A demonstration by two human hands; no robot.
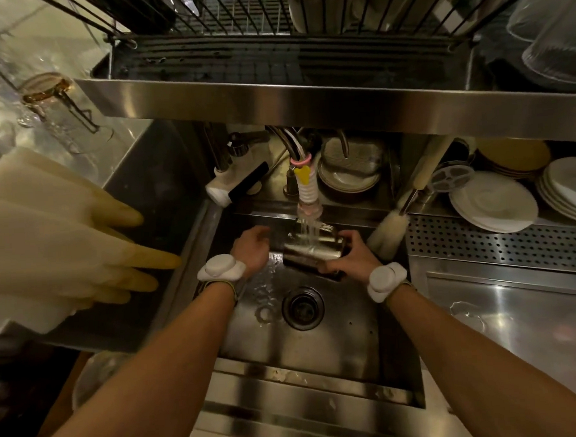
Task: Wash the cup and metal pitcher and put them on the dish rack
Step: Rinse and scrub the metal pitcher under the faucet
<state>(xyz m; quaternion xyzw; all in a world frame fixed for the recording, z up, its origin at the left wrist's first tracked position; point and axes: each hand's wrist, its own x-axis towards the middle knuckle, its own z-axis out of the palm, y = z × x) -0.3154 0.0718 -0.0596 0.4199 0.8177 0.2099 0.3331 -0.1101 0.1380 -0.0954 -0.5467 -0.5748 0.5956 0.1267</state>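
Note:
The metal pitcher (pixel 314 248) lies on its side over the back of the steel sink (pixel 302 346), under water running from the white ribbed faucet spout (pixel 307 197). My right hand (pixel 349 257) grips the pitcher from its right side. Just left of the pitcher, my left hand (pixel 251 249) has its fingers curled at the pitcher's mouth end, and whether it touches the pitcher I cannot tell. The wire dish rack (pixel 271 17) sits on the steel shelf above the sink. I see no cup that I can tell apart.
Pale rubber gloves (pixel 66 234) hang at the left. A bottle brush (pixel 389 228) leans at the sink's right back corner. Stacked plates (pixel 497 202) sit on a perforated ledge at the right. The drain (pixel 302 307) is mid-sink. A steel counter (pixel 515 324) lies to the right.

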